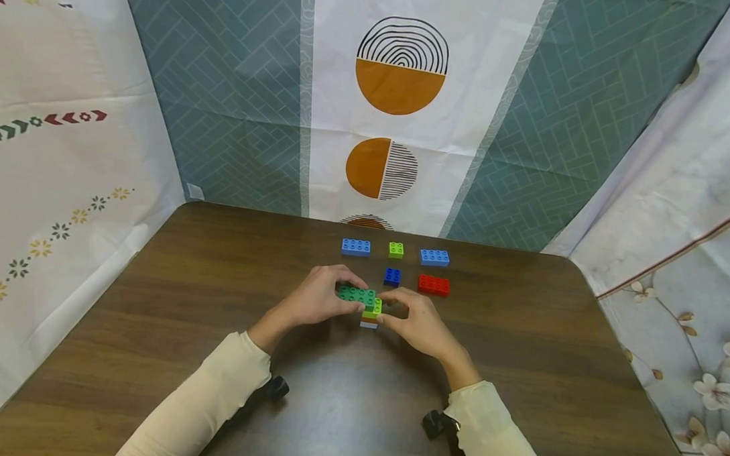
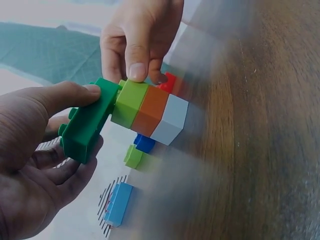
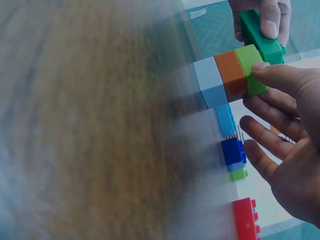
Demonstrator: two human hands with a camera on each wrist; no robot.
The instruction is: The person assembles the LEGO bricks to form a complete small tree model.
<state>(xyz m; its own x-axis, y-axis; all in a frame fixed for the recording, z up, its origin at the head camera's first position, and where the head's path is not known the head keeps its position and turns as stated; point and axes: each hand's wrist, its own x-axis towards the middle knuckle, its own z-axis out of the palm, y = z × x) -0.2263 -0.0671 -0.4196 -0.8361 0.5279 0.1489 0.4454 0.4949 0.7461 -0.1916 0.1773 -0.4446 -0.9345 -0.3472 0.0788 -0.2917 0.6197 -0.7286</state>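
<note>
A small upright stack stands in the middle of the table: a pale blue-white brick [image 2: 171, 120] at the bottom, an orange-brown brick [image 2: 150, 111] above it and a lime green brick [image 2: 129, 106] on top. My left hand [image 1: 320, 297] pinches a long dark green brick [image 1: 355, 294] between thumb and fingers. This brick lies over the left part of the lime brick's top and juts out to the left; lime studs show beside it. From the right, my right hand [image 1: 417, 322] pinches the lime brick, thumb on the near side, its other fingers loosely spread in the right wrist view.
Behind the stack on the brown table [image 1: 219, 263] lie two light blue bricks [image 1: 355, 247], a small lime brick [image 1: 396, 250], a small dark blue brick [image 1: 392, 276] and a red brick [image 1: 433, 285]. A patterned cloth [image 1: 236, 103] hangs behind the table's far edge.
</note>
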